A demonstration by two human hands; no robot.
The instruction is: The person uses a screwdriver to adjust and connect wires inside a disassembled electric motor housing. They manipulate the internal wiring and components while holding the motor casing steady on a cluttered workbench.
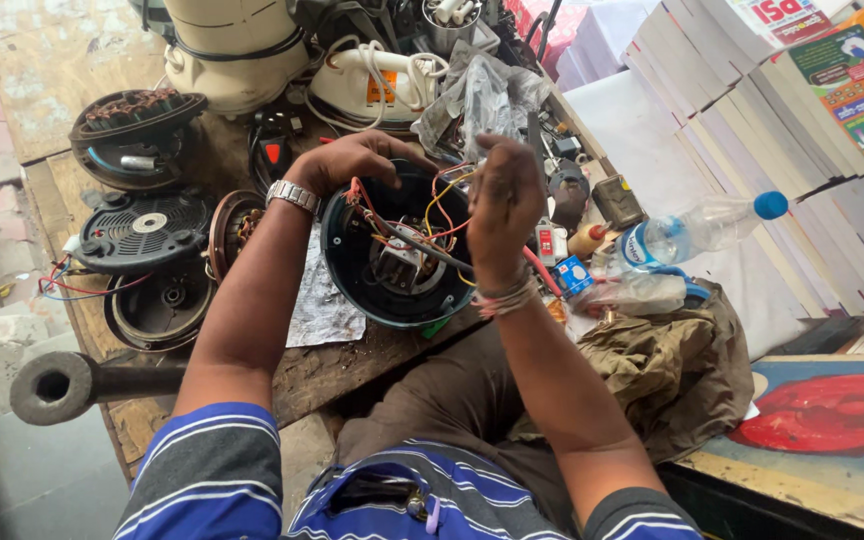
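Far left of the frame there's a grey metal pipe end [52,386] sticking out low down, and above it my pile of black motor covers [144,232] with loose red and blue wires trailing off the left edge. Top left-centre sits a cream appliance body [235,45], and just right of that a white clothes iron [372,85] with its cord bundled on top and an orange label on its side.

Dead centre is the round black appliance housing [392,255], lying open side up on the wooden bench [337,370], coloured wires spilling out of it. My left hand [352,160] is curled over its top-left rim, fingers bent and resting on the edge, watch on that wrist. My right hand [502,200] is mostly closed, fingertips pinched on the wires above the housing's right side; can't tell exactly which wire I've got.

Right of that, a small blue box [574,275], then a clear plastic bottle [692,228] with a blue cap lying on its side. Upper right is stacks of white books [752,130], with a green printed cover [857,90] on top. Bottom right, a red and blue painted board [832,410].
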